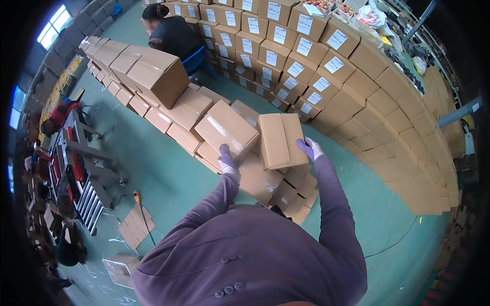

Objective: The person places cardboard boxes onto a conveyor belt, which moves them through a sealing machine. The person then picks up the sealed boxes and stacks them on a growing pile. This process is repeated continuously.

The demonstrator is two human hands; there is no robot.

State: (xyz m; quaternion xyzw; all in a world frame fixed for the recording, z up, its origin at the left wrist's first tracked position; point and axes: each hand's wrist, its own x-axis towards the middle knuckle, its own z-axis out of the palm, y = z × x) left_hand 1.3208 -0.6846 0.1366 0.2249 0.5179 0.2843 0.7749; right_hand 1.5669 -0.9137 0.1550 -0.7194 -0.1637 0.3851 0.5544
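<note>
My left hand (226,158), in a purple and white glove, rests its fingers against the near end of a taped cardboard box (226,128), which lies on other boxes. My right hand (311,149), gloved alike, is at the right side of another closed cardboard box (281,140); its thumb and fingers are at the box's edge. That box sits tilted just right of the taped one, above lower cardboard boxes (260,178). Whether either hand bears a box's weight cannot be told. The undersides of both boxes are hidden.
A long row of boxes (183,107) runs to the upper left. A high wall of labelled boxes (271,57) curves along the right. A person (174,32) sits on a blue chair between them. At left stand a roller conveyor (90,202), a cardboard sheet (136,225) and a plastic crate (120,269).
</note>
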